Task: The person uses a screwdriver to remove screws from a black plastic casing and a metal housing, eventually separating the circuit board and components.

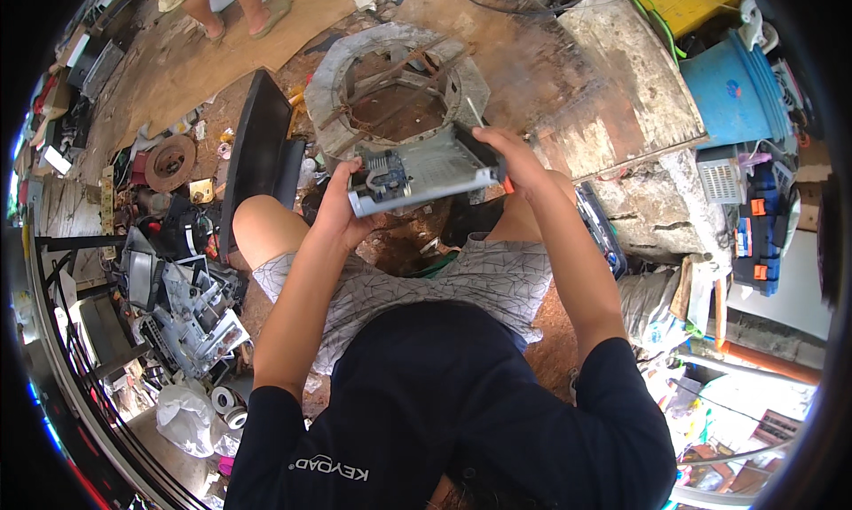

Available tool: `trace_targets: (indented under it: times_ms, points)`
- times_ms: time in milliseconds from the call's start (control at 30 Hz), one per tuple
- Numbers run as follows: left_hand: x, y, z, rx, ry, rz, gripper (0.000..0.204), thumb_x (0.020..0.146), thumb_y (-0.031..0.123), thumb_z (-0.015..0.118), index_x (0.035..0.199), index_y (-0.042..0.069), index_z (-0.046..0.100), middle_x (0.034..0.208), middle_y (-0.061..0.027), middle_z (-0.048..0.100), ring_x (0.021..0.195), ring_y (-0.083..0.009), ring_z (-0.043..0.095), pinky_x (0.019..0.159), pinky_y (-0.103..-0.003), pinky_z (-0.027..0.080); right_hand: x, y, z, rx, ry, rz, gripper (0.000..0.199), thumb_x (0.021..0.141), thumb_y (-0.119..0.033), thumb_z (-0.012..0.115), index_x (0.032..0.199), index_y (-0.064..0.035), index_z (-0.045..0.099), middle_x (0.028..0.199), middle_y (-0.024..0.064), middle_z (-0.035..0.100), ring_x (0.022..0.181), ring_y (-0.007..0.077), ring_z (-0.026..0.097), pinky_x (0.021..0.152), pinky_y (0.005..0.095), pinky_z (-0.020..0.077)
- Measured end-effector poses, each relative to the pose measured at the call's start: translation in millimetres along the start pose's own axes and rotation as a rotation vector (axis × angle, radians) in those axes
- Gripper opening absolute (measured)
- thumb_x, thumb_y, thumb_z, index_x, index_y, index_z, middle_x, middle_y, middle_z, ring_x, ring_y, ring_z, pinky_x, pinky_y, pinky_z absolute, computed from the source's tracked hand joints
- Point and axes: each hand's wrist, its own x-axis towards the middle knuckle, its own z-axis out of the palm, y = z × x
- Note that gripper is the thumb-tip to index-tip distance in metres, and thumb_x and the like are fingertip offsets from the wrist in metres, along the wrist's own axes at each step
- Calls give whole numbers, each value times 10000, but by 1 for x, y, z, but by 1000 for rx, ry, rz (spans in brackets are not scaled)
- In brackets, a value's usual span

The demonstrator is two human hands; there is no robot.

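I hold a grey metal electronics chassis (435, 168) in front of me, above my knees. My left hand (340, 206) grips its near left corner, beside a blue and black component (383, 174) mounted inside. My right hand (515, 155) grips the right end; a small orange piece (508, 187) shows under that hand, and I cannot tell what it is. The chassis is tilted, its open side facing up.
A round concrete ring with rusty bars (395, 88) lies just beyond the chassis. A black flat panel (257, 150) leans at the left. Dismantled grey scrap parts (191, 310) pile at my left. A blue bucket (737, 84) stands at the right. Another person's feet (235, 17) stand at the top left.
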Motion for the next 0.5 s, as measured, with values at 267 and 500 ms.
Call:
trace_targets:
  times_ms: [267,500]
  points:
    - [46,-13,-6,-92,108,30,446,955,488,478,1136,81,486,1040,-127,627,926,-293,661,745,-418,608,54,28,-9,82,-17,266,391,826,-453,664,762,-70,623,578,24,565,429,126,509,393,257,386]
    - [-5,-25,38,667,121,964,560,903,440,538,1284,38,456,1130,-174,601,1065,-309,592,921,-471,482,48,28,2,111,38,242,374,793,-445,667,744,-79,612,560,24,542,426,136,494,382,286,384]
